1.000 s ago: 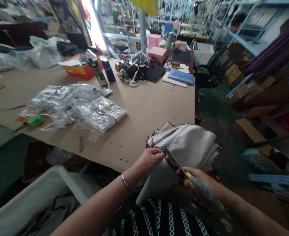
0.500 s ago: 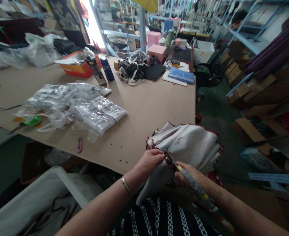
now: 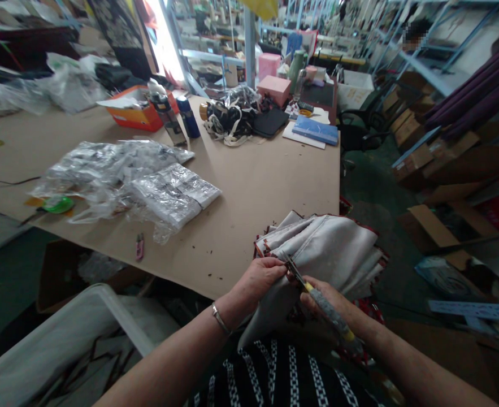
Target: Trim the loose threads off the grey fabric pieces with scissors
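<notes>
- Hands: two, meeting at one pile of cloth (image 3: pixel 329 243), pale grey with dark red edging, at the near right corner of one table (image 3: pixel 257 181). Clock places run from the left hand (image 3: pixel 263 276), 12 pointing away from the person.
- Left hand: thumb and fingertips pinch the cloth's edge; its forearm enters from 8 o'clock, palm turned inward and down, one bracelet (image 3: pixel 220 319) round the wrist.
- Right hand (image 3: pixel 319 294): fingers closed round the wrapped grey-and-yellow handles of one pair of scissors (image 3: pixel 328 310), forearm angled in from 4 o'clock. Blades aim towards 11, at the edge beside the left fingertips; their exact gap is too blurred to tell.
- Snips (image 3: pixel 139 247): one pink pair, 9 o'clock.
- Plastic bags (image 3: pixel 177 192): a heap, number unclear, 10 o'clock.
- Bottles (image 3: pixel 189 117): two beside one orange box (image 3: pixel 137 116), near 11.
- Pink boxes (image 3: pixel 273 89): two, 12 o'clock.
- Blue folder (image 3: pixel 316 130): one, on white paper (image 3: pixel 302 137), 1 o'clock.
</notes>
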Motion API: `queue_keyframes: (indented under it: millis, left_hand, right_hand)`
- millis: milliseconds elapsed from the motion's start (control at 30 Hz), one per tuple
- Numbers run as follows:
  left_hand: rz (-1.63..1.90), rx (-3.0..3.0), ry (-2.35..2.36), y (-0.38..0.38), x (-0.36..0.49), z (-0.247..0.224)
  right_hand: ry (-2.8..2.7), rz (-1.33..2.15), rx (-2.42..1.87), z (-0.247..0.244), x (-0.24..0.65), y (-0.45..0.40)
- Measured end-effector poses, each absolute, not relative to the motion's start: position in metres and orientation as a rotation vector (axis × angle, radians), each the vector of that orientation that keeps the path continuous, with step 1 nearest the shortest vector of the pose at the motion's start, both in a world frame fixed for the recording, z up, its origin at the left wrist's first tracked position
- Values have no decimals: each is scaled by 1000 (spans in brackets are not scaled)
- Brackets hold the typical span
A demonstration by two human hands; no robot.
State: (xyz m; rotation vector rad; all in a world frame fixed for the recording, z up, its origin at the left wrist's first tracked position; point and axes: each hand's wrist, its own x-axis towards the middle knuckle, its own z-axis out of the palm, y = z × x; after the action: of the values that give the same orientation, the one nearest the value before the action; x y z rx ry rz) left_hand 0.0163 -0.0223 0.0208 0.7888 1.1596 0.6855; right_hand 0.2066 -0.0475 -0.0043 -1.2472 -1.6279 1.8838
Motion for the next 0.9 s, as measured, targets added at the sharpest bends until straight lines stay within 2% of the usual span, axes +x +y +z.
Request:
queue_keyframes:
  millis: [367,533,767,900]
  left_hand:
    - [681,757,1167,-24,15,20]
    - [697,793,1129,-26,7,21]
    - [644,982,1158,-42,5,62]
    - [689,969,1170,-64,-10,71]
  right_hand:
    - [-1652,1771,-1264,-2,200,-50]
    - [-1441,1872,-1331,2,199,-55]
    - [-1635,1278,-1174,66,185,-53]
    - [-1762,1355,-992,67,159,-53]
